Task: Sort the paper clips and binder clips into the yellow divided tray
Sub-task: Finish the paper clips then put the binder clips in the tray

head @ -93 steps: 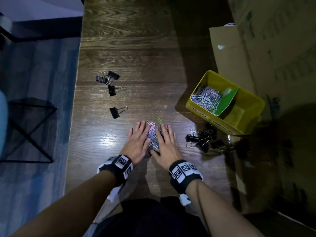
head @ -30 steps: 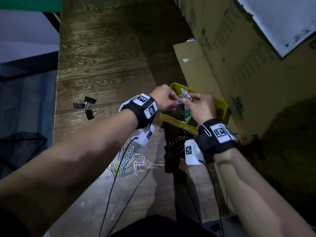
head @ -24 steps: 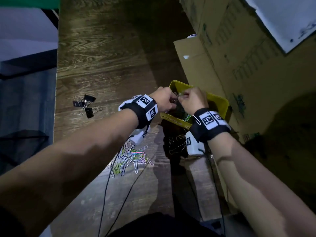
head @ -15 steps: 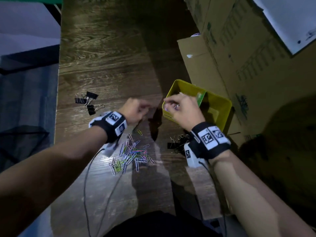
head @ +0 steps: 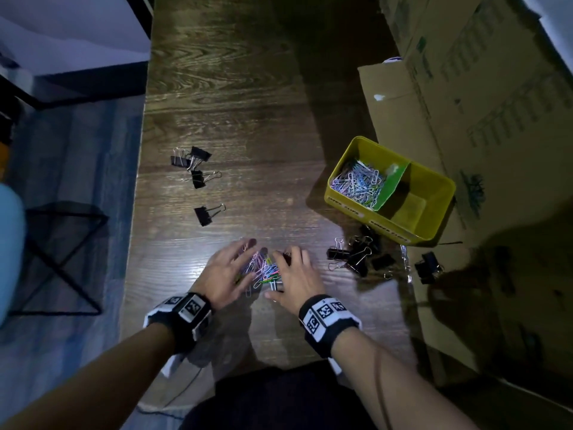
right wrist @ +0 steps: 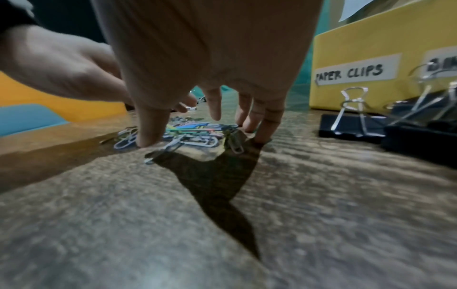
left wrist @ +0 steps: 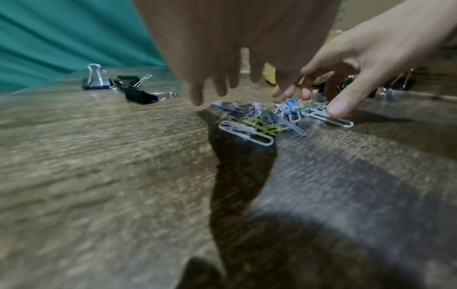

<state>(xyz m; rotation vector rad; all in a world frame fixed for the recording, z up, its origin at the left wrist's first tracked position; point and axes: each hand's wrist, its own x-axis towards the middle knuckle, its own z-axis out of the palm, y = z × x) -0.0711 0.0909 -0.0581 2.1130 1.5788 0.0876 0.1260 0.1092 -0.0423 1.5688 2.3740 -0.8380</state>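
On the tabletop (head: 235, 97), seen from the head view, the left hand (head: 224, 274) and the right hand (head: 297, 279) lie at both sides of a small heap of coloured paper clips (head: 262, 270), fingers spread and fairly straight, so each grip is released and holds nothing. The yellow tray (head: 434, 225) stands to the right near a cardboard box (head: 465, 88); its near compartment already has many paper clips, the other one looks empty behind a green divider (head: 392, 187). Black binder clips (head: 353, 259) lie just in front of the tray, and some more (head: 193, 164) further left. From the left wrist view, the fingertips (left wrist: 196, 97) touch the edge of the heap and the right thumb (left wrist: 340, 106) presses on a white clip. These clips are light, thin and slippery, I think; they tangle and scatter easily, so it is better to push them together and scoop from both sides. From the right wrist view, a label (right wrist: 351, 71) on the tray wall reads "PAPER CLIPS"; the second label is cut off and I cannot read it.
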